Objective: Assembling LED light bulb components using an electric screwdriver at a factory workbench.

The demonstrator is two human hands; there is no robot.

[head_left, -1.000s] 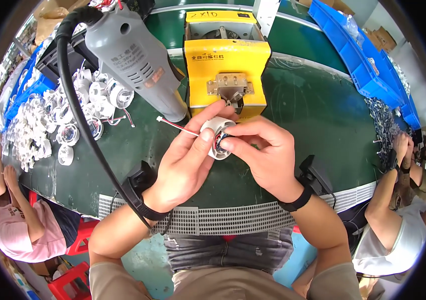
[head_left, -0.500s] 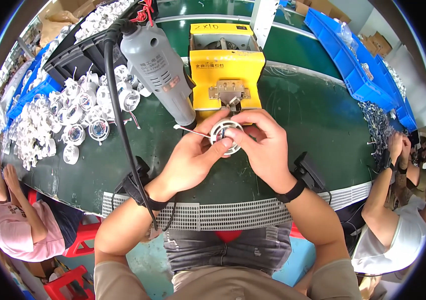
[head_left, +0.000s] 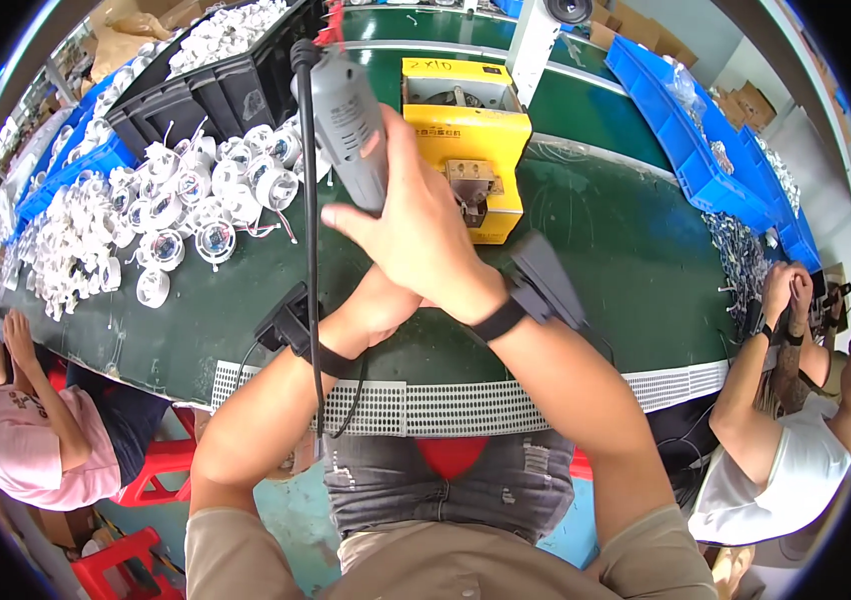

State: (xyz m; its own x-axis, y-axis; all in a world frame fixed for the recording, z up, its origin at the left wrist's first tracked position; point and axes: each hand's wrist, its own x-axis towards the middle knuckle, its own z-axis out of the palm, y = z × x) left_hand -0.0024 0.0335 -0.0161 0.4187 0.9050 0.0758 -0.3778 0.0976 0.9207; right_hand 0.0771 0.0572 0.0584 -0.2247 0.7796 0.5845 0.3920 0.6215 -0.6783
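Observation:
My right hand (head_left: pixel 421 225) crosses over the left and reaches to the grey electric screwdriver (head_left: pixel 348 115). Its fingers lie along the tool's right side, while the thumb sticks out to the left, apart from the tool; no closed grip shows. Beneath the right hand and wrist, my left hand (head_left: pixel 383 305) is curled, its fingers mostly hidden. The white round part seen in my hands earlier is out of sight now. Behind the right hand stands a yellow screw-feeding machine (head_left: pixel 471 140) with a metal block on its front.
White round housings (head_left: pixel 181 205) with wires are heaped on the green table (head_left: pixel 626 280) at left. Beyond them stands a black crate (head_left: pixel 216 105) of white parts. Blue bins (head_left: pixel 681 140) and a wire pile (head_left: pixel 736 255) lie at right. People sit on both sides.
My right hand has left the white round part and moved up and left to the screwdriver, which hangs more upright. The left hand has dropped slightly lower and is now covered.

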